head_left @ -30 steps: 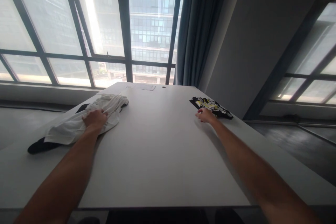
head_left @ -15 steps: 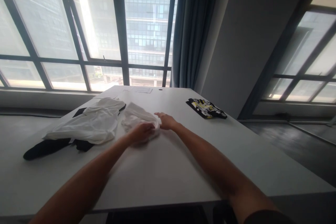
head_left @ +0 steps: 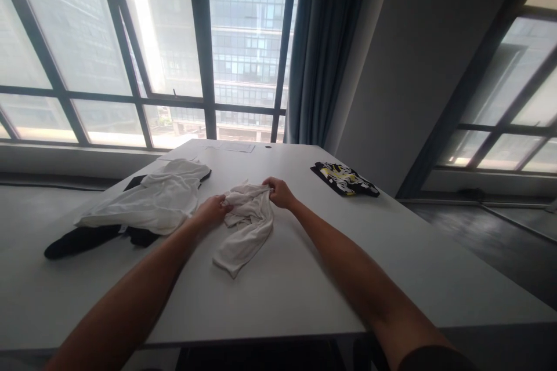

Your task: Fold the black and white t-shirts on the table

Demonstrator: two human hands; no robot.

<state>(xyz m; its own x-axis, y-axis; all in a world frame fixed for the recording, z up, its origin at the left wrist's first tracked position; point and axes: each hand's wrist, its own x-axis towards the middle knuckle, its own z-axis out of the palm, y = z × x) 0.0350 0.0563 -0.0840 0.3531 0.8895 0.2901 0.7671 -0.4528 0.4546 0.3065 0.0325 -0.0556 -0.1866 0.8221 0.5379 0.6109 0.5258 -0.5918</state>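
Observation:
A crumpled white garment (head_left: pixel 248 226) lies on the white table (head_left: pixel 304 278) between my hands, one long sleeve-like part stretching toward me. My left hand (head_left: pixel 213 208) pinches its left side. At its upper right corner, my right hand (head_left: pixel 279 192) grips the cloth between thumb and fingers. To the left, another white garment (head_left: pixel 161 197) is spread loosely over a black garment (head_left: pixel 82 242), whose dark ends stick out beneath it. Most of the black one is covered.
A folded black, white and yellow patterned cloth (head_left: pixel 343 178) rests near the table's right edge. Sheets of paper (head_left: pixel 237 147) lie at the far end, beside a dark round spot (head_left: pixel 268 146). Beyond stand windows and a blue-grey curtain (head_left: pixel 311 52).
The white garment between my hands has been turned and laid out, with a long part now hanging toward me. My left hand has moved left, apart from the right.

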